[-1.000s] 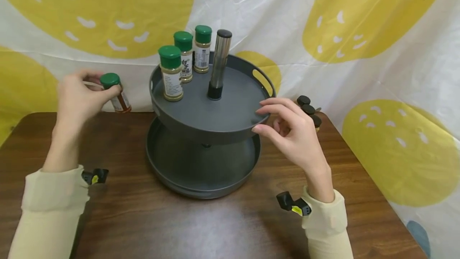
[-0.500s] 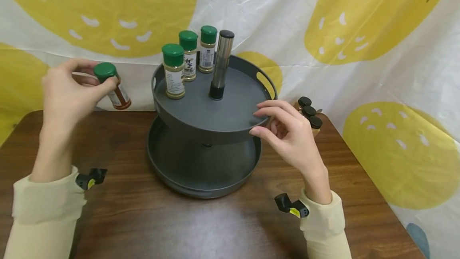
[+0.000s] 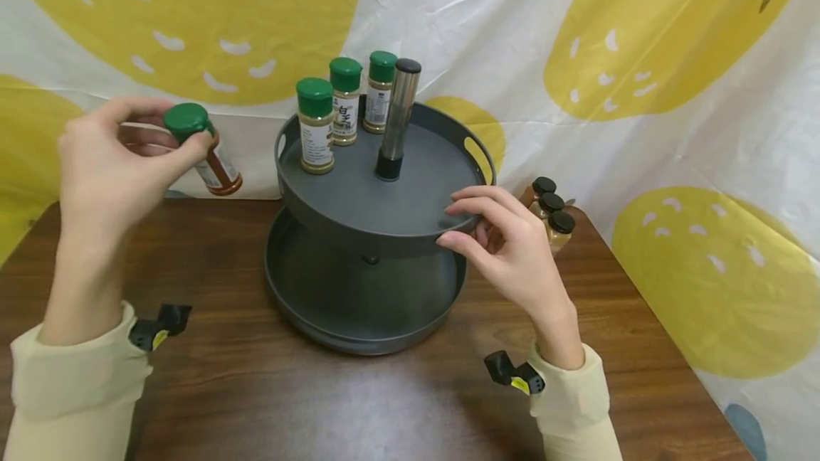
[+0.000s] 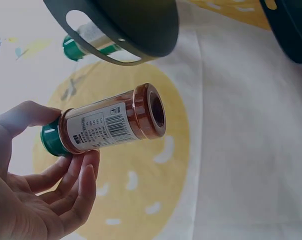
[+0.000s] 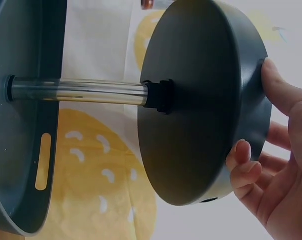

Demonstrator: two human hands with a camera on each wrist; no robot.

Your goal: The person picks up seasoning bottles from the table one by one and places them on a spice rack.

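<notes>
My left hand point(image 3: 109, 169) pinches a spice jar point(image 3: 221, 166) by its green cap, left of the two-tier rack and above the table. Reddish-brown powder fills the jar, which tilts with its base toward the rack; the left wrist view shows its barcode label point(image 4: 101, 125). My right hand point(image 3: 509, 251) holds the rim of the upper tray point(image 3: 365, 198), thumb outside the wall and fingertips over the edge. Three green-capped jars of pale powder, a front one point(image 3: 316, 137), a middle one point(image 3: 346, 116) and a back one point(image 3: 379, 102), stand on that tray's left side.
A metal post point(image 3: 398, 119) with a black top rises from the upper tray. Below is the wider-set lower tray point(image 3: 365, 304). Several black-capped jars point(image 3: 559, 226) stand behind my right hand on the wooden table point(image 3: 307, 404). A lemon-print cloth point(image 3: 666, 141) hangs behind.
My left hand has drawn left and slightly up with the jar. The upper tray has turned a little clockwise with its jars, my right hand at its rim coming slightly nearer.
</notes>
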